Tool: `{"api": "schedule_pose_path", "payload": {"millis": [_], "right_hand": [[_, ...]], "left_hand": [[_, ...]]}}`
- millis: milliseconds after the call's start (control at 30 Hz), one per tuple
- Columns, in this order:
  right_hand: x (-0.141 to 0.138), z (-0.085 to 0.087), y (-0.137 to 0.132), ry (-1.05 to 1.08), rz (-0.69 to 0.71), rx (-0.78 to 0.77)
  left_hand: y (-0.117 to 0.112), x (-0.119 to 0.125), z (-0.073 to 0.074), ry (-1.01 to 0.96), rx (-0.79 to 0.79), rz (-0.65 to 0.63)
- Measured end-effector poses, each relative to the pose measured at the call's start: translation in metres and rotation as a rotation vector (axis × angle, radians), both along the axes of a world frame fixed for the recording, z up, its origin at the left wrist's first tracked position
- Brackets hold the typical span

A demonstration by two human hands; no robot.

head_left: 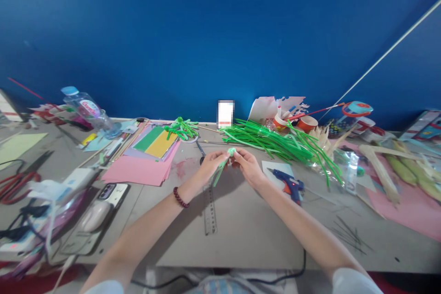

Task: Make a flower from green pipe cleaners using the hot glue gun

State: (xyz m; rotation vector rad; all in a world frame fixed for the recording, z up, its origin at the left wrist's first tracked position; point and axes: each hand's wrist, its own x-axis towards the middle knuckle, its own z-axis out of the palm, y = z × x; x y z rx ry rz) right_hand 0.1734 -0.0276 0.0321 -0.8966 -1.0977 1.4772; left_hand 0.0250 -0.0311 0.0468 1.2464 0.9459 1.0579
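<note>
Both hands meet over the middle of the grey table (241, 229). My left hand (211, 164) and my right hand (245, 164) pinch a pale green pipe cleaner (224, 161) between them; its top is curled into a small knot and its tail hangs down toward my left wrist, which wears a dark red bead bracelet (180, 197). A clear ruler (209, 209) lies on the table under the hands. A big heap of green pipe cleaners (275, 141) lies just behind my right hand.
A blue glue gun (288, 183) lies right of my right hand. Sheets of pink, green and yellow paper (148, 156) are at left, with a phone (112, 193), a mouse (94, 216), red scissors (17, 179) and a water bottle (87, 109). Corn husks (406, 170) lie at right.
</note>
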Motion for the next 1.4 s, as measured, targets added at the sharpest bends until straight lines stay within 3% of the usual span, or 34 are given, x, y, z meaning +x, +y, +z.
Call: {"api": "schedule_pose_path", "payload": {"millis": [167,333,567,733,900,1000,1200,1300,1400], "right_hand": [[0.000,-0.001,0.002,-0.024,-0.088,-0.040],[-0.002,-0.001,0.000,-0.033,-0.084,-0.033],[0.000,-0.005,0.003,-0.074,-0.109,0.013],[0.000,-0.004,0.002,-0.017,-0.105,0.026],[0.000,-0.005,0.003,-0.096,-0.136,0.074],[0.001,-0.005,0.001,-0.279,-0.190,0.189],[0.005,0.002,-0.008,-0.754,-0.291,0.567],[0.006,0.005,-0.009,-0.769,-0.286,0.615],[0.004,0.005,-0.008,-0.676,-0.279,0.559]], "left_hand": [[-0.005,0.001,-0.007,0.239,0.375,0.220],[-0.007,0.001,-0.006,0.298,0.470,0.251],[-0.009,0.006,0.001,0.036,0.166,0.226],[-0.003,0.006,0.002,-0.198,-0.049,0.136],[0.001,0.003,0.002,-0.211,-0.130,0.119],[0.001,0.003,0.001,-0.139,-0.082,0.162],[-0.001,0.003,-0.001,-0.007,0.037,0.183],[-0.002,0.001,0.000,0.165,0.218,0.258],[-0.003,-0.002,-0.001,0.301,0.401,0.303]]}}
